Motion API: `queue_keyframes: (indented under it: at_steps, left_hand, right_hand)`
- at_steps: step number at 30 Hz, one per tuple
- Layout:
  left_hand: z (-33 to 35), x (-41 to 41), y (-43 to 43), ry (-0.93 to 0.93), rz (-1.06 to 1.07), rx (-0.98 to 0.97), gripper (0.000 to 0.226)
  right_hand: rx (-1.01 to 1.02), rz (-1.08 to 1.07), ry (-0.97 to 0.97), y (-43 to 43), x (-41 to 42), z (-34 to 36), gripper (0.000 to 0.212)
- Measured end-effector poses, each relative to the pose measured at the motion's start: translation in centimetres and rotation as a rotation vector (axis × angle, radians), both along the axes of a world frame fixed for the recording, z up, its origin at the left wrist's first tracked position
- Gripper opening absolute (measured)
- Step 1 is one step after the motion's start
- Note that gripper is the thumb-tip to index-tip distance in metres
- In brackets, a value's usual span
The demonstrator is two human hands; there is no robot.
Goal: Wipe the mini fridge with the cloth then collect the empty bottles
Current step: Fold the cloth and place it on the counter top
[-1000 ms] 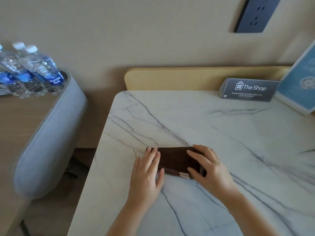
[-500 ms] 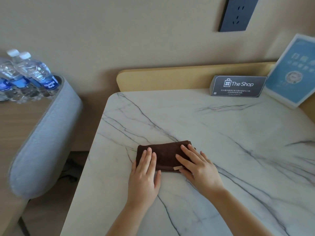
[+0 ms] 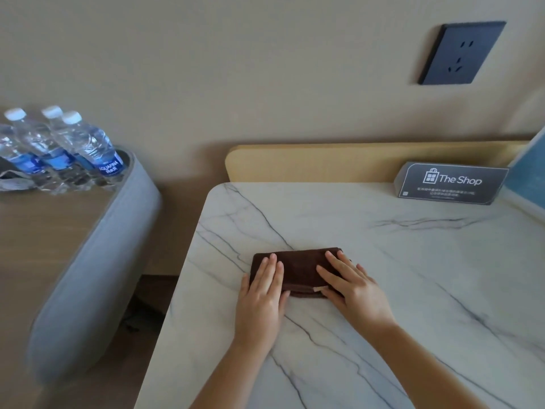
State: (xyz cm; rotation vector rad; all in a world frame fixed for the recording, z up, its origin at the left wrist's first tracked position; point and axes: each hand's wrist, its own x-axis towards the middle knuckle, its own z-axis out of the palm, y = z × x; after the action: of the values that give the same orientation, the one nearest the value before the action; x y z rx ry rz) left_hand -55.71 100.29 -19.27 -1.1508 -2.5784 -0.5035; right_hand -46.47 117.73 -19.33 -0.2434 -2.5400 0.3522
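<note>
Marble worktop [image 3: 383, 261] fills most of the view, its near and right edges cut off by the frame. Whether this top belongs to the mini fridge cannot be told. Left of both hands, across a gap, a wooden surface [image 3: 38, 246] with a padded grey edge [image 3: 97, 267] runs out of the frame. Beyond the hands, a wooden back rail [image 3: 324, 162] stands against the wall, and a dark socket [image 3: 460, 53] sits higher up. A blue card [image 3: 528, 172] far right of the hands is mostly cut off. Just beside it stands a dark sign [image 3: 451, 184] reading "The Shop"; its small print is too fine to read. Bottles [image 3: 62, 149] with white caps stand far to the left, the leftmost cut by the frame; whether they are empty is unclear.

Under the hands lies the folded brown cloth [image 3: 298, 268], flat on the worktop. The left hand [image 3: 262, 299] rests palm down, fingers together, covering the cloth's left end. The right hand [image 3: 351, 287] lies flat with fingers spread over the right end, hiding that edge. Neither grip is closed; both simply press flat.
</note>
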Motion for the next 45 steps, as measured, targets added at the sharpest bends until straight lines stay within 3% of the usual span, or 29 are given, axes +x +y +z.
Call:
queue_keyframes:
  at_steps: [2, 4, 5, 7, 10, 28, 38, 45]
  left_hand:
    - [0.3, -1.9, 0.7, -0.012, 0.008, 0.004, 0.048]
    - [0.5, -4.0, 1.4, -0.027, 0.013, 0.006, 0.048]
    - [0.5, -5.0, 1.7, -0.033, 0.014, 0.005, 0.049]
    - [0.5, -6.9, 2.3, -0.040, 0.010, 0.004, 0.049]
    - [0.3, -9.6, 3.0, -0.042, 0.002, 0.008, 0.049]
    - [-0.3, -19.8, 7.0, 0.020, 0.006, 0.063, 0.045]
    - [0.1, -19.9, 6.7, -0.099, -0.019, 0.011, 0.048]
    - [2.0, -16.6, 3.8, -0.135, 0.002, -0.025, 0.046]
  right_hand:
    - [-0.001, 0.000, -0.001, 0.4, -2.0, 0.1, 0.053]
    - [0.006, -0.003, 0.002, 1.0, -4.1, 0.0, 0.029]
    - [-0.007, -0.008, -0.004, 1.3, -5.1, 0.1, 0.027]
    - [-0.021, -0.005, -0.024, 1.7, -7.0, 0.1, 0.041]
    - [0.021, -0.003, 0.029, 2.6, -9.7, -0.1, 0.027]
    - [-0.053, -0.003, 0.002, 5.7, -19.9, -0.6, 0.041]
    - [-0.163, -0.028, -0.153, 5.2, -19.7, 0.0, 0.041]
    - [-0.124, -0.043, -0.291, 2.7, -15.4, 1.6, 0.047]
